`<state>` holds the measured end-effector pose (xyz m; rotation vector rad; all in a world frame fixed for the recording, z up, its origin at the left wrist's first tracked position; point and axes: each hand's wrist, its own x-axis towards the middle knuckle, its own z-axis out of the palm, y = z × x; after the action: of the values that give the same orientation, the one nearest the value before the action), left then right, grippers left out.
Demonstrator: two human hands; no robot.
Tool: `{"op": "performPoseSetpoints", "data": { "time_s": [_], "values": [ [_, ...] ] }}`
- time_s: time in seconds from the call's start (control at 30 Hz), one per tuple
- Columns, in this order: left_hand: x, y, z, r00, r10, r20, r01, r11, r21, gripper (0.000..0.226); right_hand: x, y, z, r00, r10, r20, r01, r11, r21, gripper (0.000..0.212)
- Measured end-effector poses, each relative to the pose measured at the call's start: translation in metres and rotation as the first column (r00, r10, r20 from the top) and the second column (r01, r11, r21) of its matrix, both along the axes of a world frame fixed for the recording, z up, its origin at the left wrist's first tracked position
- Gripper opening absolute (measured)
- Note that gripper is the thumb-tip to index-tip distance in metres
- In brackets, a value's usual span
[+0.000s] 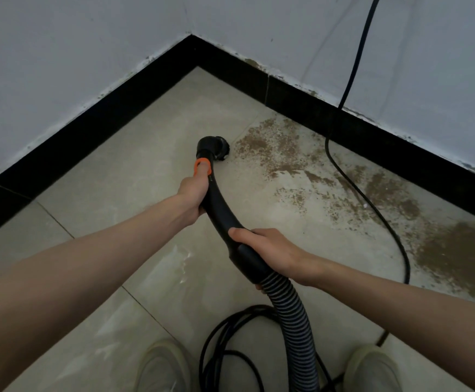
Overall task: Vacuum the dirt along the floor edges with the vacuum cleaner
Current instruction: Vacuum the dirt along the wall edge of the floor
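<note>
Gripping vacuum handle [222,213] (both hands)

Showing: one vacuum handle [222,210], one ribbed hose [290,315], one black cable [352,69], two hands, two shoes.

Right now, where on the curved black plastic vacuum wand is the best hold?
From above, as shown: left hand near the orange collar, right hand on the thick cuff above the ribbed grey hose. The curved black plastic vacuum wand arches upward between them.
</note>
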<state>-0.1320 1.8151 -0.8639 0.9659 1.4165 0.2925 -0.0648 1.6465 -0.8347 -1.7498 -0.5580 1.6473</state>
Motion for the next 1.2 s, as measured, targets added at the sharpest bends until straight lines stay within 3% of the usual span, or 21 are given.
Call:
{"op": "performPoseSetpoints", "data": {
  "time_s": [0.4,0.97,1.2],
  "values": [
    [0.018,-0.033,-0.021,0.994,0.100,-0.050,-0.099,0.995,0.025,0.053,0.023,-0.032,0.013,0.999,0.029,0.040,-0.026,0.998,-0.056,0.046],
    [0.050,-0.019,-0.022,0.998,0.047,-0.036,-0.046,0.998,0.045,0.056,0.042,-0.022,0.002,0.992,-0.081,0.099,0.085,0.996,-0.042,0.044],
    [0.077,-0.003,-0.018,0.999,-0.048,-0.009,0.048,0.998,0.033,0.059,0.060,-0.012,-0.001,0.985,-0.148,0.084,0.150,0.988,-0.025,0.045]
  ]
}}
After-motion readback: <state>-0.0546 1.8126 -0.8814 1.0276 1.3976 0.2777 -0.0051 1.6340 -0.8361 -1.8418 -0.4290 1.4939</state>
